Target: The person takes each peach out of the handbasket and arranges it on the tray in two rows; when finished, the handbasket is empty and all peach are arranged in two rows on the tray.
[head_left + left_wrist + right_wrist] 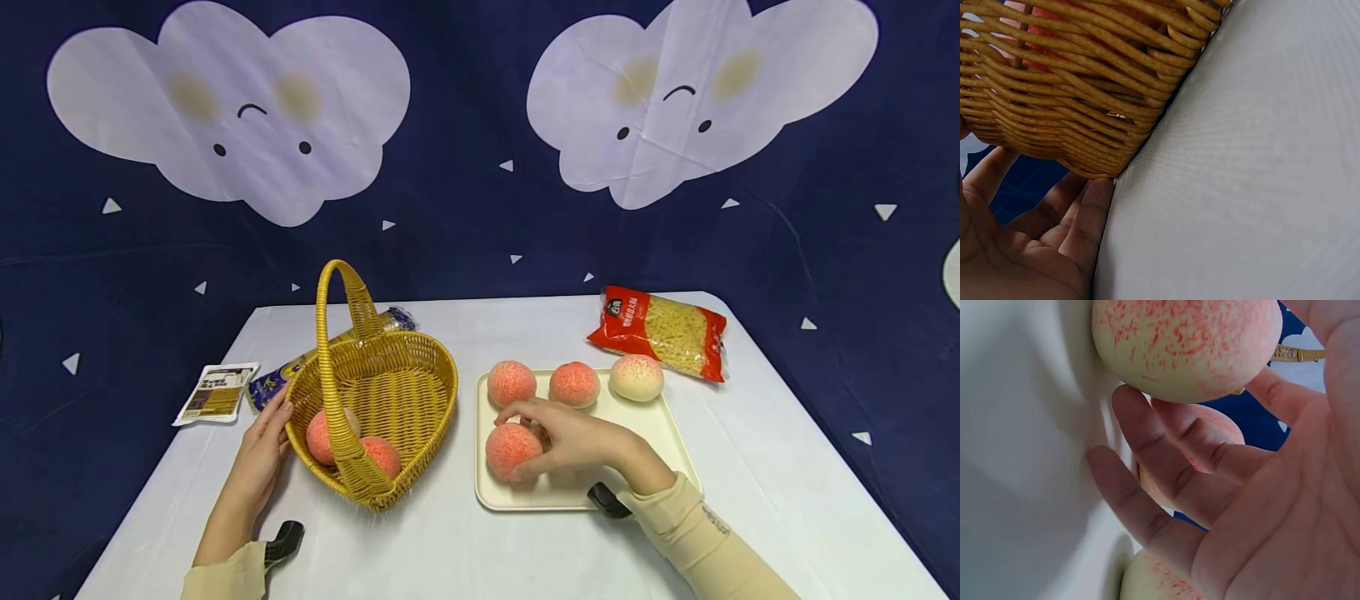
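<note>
Right hand [573, 437] fingers curl loosely round the peach bun [513, 451] at the tray [675, 433] near-left corner (left hand [264, 450] flat against the wicker basket [390, 392]), so it could slip.

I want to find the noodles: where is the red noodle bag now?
In the head view the noodle bag lies at the table's far right, just behind the tray, nearest the palest peach.

Basket handle [337, 350] blocks L side; open table btwn basket [390, 392] & tray [660, 433].

basket [397, 392] left of tray [667, 429] | 2 peaches in basket | 4 on tray
</note>
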`<act>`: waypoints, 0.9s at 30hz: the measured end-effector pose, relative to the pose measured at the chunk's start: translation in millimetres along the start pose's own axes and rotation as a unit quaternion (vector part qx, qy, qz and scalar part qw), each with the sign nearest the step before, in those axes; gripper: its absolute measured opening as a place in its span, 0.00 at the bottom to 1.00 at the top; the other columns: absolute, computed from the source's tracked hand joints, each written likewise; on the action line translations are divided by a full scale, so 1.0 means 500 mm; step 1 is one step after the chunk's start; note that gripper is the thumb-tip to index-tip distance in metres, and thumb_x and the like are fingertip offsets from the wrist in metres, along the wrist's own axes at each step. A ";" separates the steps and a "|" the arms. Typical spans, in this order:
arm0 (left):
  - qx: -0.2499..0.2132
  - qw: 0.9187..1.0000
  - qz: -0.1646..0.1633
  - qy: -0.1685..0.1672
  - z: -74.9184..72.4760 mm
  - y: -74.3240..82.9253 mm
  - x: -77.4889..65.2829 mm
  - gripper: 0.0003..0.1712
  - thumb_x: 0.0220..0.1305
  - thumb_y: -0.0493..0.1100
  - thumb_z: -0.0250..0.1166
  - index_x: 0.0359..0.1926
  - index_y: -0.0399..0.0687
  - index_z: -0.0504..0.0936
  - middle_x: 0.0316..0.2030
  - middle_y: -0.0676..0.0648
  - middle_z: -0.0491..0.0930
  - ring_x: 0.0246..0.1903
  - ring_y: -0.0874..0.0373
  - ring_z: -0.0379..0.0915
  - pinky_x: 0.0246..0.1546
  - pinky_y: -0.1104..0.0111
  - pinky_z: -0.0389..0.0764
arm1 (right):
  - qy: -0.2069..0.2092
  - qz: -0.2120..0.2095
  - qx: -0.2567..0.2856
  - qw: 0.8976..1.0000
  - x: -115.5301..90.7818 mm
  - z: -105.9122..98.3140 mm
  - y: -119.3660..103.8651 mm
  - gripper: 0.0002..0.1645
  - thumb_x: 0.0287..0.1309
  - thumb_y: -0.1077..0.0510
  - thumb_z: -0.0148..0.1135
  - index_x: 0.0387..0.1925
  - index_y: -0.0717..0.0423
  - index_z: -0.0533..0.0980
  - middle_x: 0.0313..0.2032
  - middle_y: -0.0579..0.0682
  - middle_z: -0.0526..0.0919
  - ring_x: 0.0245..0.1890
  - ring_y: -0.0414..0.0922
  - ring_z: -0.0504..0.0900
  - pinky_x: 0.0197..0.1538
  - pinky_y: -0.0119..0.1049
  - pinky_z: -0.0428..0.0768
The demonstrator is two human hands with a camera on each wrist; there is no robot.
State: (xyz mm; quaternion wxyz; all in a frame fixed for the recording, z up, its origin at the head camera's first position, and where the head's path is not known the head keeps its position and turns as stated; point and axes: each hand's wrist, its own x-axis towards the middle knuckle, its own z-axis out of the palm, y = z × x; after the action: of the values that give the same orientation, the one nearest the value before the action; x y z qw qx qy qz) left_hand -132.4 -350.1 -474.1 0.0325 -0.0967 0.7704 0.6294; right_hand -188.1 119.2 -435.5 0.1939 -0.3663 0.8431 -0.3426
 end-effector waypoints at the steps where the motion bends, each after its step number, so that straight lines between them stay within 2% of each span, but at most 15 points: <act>1: -0.001 1.000 -0.001 0.000 0.000 -0.001 0.000 0.41 0.86 0.66 0.42 0.88 0.65 0.41 0.88 0.46 0.39 0.85 0.38 0.43 0.80 0.64 0.59 | -0.003 0.000 0.005 1.000 0.001 0.001 0.001 0.37 0.55 0.44 0.83 0.63 0.38 0.75 0.43 0.44 0.78 0.42 0.43 0.76 0.44 0.32 0.76; 7: 0.001 1.000 0.001 0.001 -0.001 -0.002 -0.002 0.40 0.86 0.66 0.42 0.88 0.65 0.41 0.88 0.45 0.39 0.85 0.39 0.43 0.77 0.70 0.62 | -0.020 0.006 0.030 0.999 0.003 0.008 0.003 0.38 0.55 0.44 0.83 0.64 0.37 0.74 0.48 0.43 0.79 0.46 0.43 0.77 0.50 0.36 0.79; 11: 0.003 1.000 0.001 0.001 0.000 -0.001 -0.002 0.41 0.86 0.66 0.42 0.88 0.64 0.41 0.88 0.45 0.39 0.85 0.38 0.43 0.78 0.67 0.61 | -0.026 0.012 0.038 0.999 0.001 0.009 0.003 0.37 0.55 0.46 0.83 0.63 0.35 0.74 0.51 0.44 0.81 0.48 0.44 0.79 0.53 0.38 0.80; 15: 0.003 1.000 -0.001 0.001 0.000 0.000 -0.002 0.41 0.86 0.66 0.42 0.88 0.65 0.41 0.88 0.46 0.39 0.85 0.39 0.43 0.79 0.65 0.60 | -0.030 0.014 0.041 0.999 0.000 0.008 0.001 0.37 0.55 0.47 0.83 0.64 0.35 0.74 0.51 0.44 0.81 0.48 0.44 0.80 0.53 0.38 0.80; 21: 0.003 1.000 0.002 0.001 0.000 -0.001 -0.002 0.41 0.86 0.66 0.41 0.88 0.65 0.41 0.88 0.46 0.39 0.85 0.38 0.43 0.78 0.67 0.61 | -0.030 0.010 0.040 0.999 0.000 0.006 -0.004 0.37 0.56 0.49 0.82 0.65 0.37 0.74 0.50 0.44 0.81 0.47 0.44 0.79 0.51 0.39 0.80; 27: 0.007 1.000 0.000 0.002 0.001 0.000 -0.001 0.40 0.86 0.66 0.41 0.88 0.66 0.41 0.88 0.46 0.39 0.85 0.38 0.44 0.79 0.66 0.61 | -0.034 0.015 0.038 0.999 0.000 0.001 -0.007 0.38 0.57 0.47 0.82 0.66 0.39 0.73 0.51 0.45 0.81 0.46 0.44 0.79 0.51 0.39 0.80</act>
State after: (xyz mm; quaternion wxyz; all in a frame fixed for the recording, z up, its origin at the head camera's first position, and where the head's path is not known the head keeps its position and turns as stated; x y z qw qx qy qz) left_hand -132.1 -349.8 -474.2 0.0317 -0.0982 0.7745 0.6241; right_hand -186.0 117.4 -433.2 0.2413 -0.3577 0.8278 -0.3587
